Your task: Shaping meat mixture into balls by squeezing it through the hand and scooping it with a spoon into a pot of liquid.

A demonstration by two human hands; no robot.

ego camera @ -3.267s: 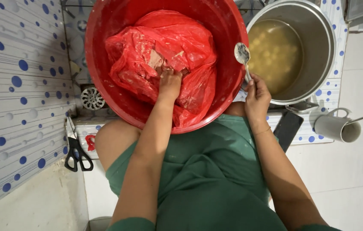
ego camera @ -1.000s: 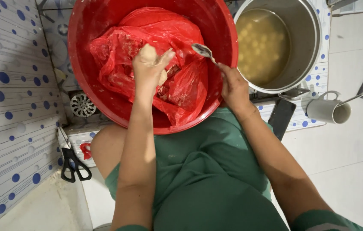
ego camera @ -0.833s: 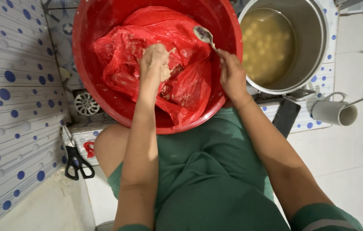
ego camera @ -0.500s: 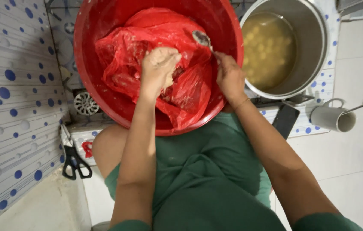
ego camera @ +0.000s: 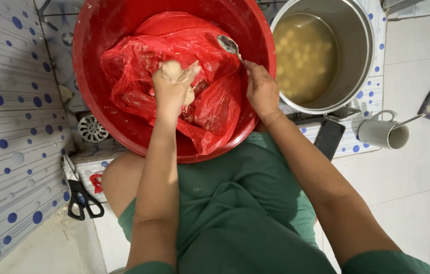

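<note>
A big red plastic basin [ego camera: 103,45] rests on my lap, lined with a crumpled red plastic bag [ego camera: 210,106] that has pale dough in it. My left hand [ego camera: 172,89] is inside the bag, squeezing a lump of dough [ego camera: 170,70] that bulges out above the fist. My right hand [ego camera: 260,91] holds a metal spoon [ego camera: 228,45] by its handle, with the bowl of the spoon raised over the bag just to the right of the dough lump. To the right stands a steel pot [ego camera: 357,56] of yellowish liquid with round dough balls floating in it.
A white mug [ego camera: 382,133] with a utensil stands on the tiled floor at right, next to a dark phone [ego camera: 329,138]. Black scissors [ego camera: 80,195] lie at left near a round floor drain [ego camera: 92,128]. A blue-dotted tiled wall [ego camera: 7,127] runs along the left.
The spoon came over from beside the pot to above the bag. My left hand has squeezed a fresh lump of dough out above its fist, and the spoon has lifted slightly.
</note>
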